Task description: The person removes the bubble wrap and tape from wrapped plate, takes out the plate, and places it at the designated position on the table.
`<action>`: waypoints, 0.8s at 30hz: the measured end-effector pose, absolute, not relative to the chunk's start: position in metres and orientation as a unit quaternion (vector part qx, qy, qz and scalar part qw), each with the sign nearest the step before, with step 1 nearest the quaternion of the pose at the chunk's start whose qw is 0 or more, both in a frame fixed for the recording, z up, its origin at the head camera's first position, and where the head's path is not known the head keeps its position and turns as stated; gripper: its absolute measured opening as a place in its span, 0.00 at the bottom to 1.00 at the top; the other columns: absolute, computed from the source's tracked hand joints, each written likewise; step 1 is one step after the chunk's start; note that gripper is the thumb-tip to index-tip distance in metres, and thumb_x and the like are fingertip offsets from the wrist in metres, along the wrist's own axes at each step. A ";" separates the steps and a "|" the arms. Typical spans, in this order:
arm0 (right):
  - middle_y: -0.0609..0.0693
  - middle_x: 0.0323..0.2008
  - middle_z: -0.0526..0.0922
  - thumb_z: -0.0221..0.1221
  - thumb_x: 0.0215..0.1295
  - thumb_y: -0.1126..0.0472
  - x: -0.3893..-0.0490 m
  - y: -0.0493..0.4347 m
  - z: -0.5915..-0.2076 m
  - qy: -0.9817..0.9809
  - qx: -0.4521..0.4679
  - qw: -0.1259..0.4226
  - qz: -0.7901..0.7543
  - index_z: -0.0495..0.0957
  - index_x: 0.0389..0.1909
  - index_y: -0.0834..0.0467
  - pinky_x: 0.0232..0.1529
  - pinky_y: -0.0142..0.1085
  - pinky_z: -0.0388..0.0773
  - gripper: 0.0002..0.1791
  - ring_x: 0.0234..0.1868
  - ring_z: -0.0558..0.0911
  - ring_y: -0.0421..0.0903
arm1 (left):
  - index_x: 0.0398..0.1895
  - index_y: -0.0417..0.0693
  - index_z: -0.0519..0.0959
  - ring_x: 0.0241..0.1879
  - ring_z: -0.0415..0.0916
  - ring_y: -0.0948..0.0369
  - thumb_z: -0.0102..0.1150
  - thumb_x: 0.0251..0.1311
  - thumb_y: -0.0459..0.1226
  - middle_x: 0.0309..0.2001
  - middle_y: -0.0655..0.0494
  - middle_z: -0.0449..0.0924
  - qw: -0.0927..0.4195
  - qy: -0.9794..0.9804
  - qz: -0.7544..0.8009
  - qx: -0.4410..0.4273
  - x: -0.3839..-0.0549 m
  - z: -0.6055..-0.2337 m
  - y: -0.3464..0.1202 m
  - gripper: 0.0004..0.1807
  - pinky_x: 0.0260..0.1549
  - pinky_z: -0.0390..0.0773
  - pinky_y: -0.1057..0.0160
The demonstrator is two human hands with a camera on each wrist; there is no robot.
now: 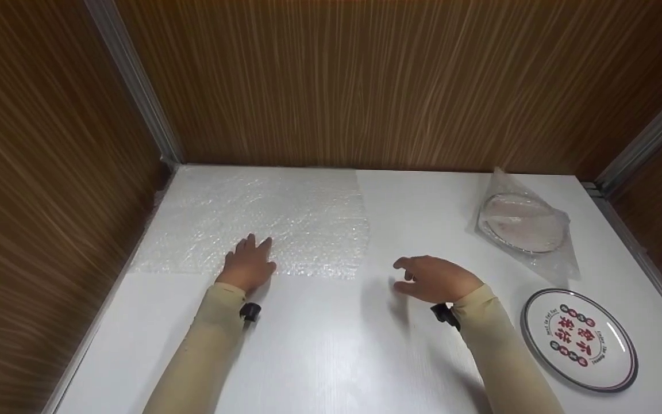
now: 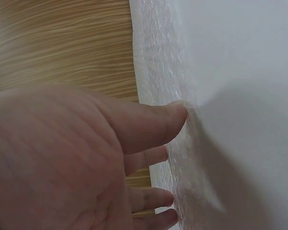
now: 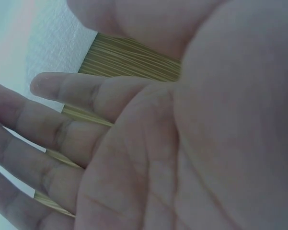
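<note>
A clear sheet of bubble wrap [image 1: 302, 221] lies flat over the back left of the white table. My left hand [image 1: 249, 267] is at its near edge, fingers spread and reaching over the sheet. In the left wrist view the thumb and fingers of that hand [image 2: 62, 148] are extended close over the bubble wrap [image 2: 158, 62]. To the right of the sheet, my right hand [image 1: 437, 279] hovers above bare table, casting a shadow. The right wrist view shows its palm [image 3: 134, 158] with fingers loosely extended and nothing held.
At the right front lies a white plate [image 1: 538, 339] with a dark rim and red lettering. Behind it sits a round plate [image 1: 523, 221] wrapped in bubble wrap. Wood-grain panels [image 1: 331, 86] enclose the table [image 1: 319, 345] at the back and sides.
</note>
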State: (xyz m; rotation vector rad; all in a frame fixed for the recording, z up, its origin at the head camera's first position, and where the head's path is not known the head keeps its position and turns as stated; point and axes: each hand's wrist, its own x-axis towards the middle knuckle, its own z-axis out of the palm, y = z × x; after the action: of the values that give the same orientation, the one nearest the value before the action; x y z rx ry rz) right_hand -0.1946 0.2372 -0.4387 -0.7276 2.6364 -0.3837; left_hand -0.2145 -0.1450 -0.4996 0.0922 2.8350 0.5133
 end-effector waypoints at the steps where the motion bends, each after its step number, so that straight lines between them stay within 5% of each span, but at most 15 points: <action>1: 0.56 0.47 0.85 0.57 0.73 0.52 -0.195 0.237 -0.439 0.937 -0.261 0.189 -0.135 0.75 0.66 0.62 0.57 0.54 0.77 0.26 0.51 0.83 0.56 | 0.81 0.40 0.56 0.78 0.45 0.31 0.48 0.76 0.44 0.79 0.26 0.46 0.125 0.976 0.177 0.033 -0.214 -0.500 -0.144 0.35 0.73 0.50 0.31; 11: 0.53 0.45 0.85 0.58 0.74 0.52 -0.195 0.238 -0.437 0.940 -0.265 0.166 -0.134 0.76 0.64 0.61 0.56 0.53 0.78 0.25 0.50 0.83 0.54 | 0.77 0.42 0.64 0.73 0.61 0.35 0.59 0.72 0.44 0.74 0.32 0.63 -0.007 0.973 0.215 0.087 -0.199 -0.469 -0.121 0.34 0.69 0.62 0.36; 24: 0.55 0.51 0.84 0.62 0.71 0.56 -0.193 0.239 -0.435 0.947 -0.284 0.018 -0.149 0.82 0.55 0.62 0.51 0.52 0.81 0.17 0.48 0.85 0.55 | 0.74 0.50 0.71 0.69 0.69 0.48 0.67 0.68 0.43 0.68 0.47 0.73 -0.101 0.941 0.283 0.157 -0.170 -0.428 -0.105 0.33 0.63 0.74 0.45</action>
State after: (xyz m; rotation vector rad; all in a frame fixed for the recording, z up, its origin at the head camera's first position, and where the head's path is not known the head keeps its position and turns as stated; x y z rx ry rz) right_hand -0.1930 0.2388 -0.4347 -0.8813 2.9412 -0.4629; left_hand -0.1703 -0.1054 -0.4283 0.5288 3.1618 0.9505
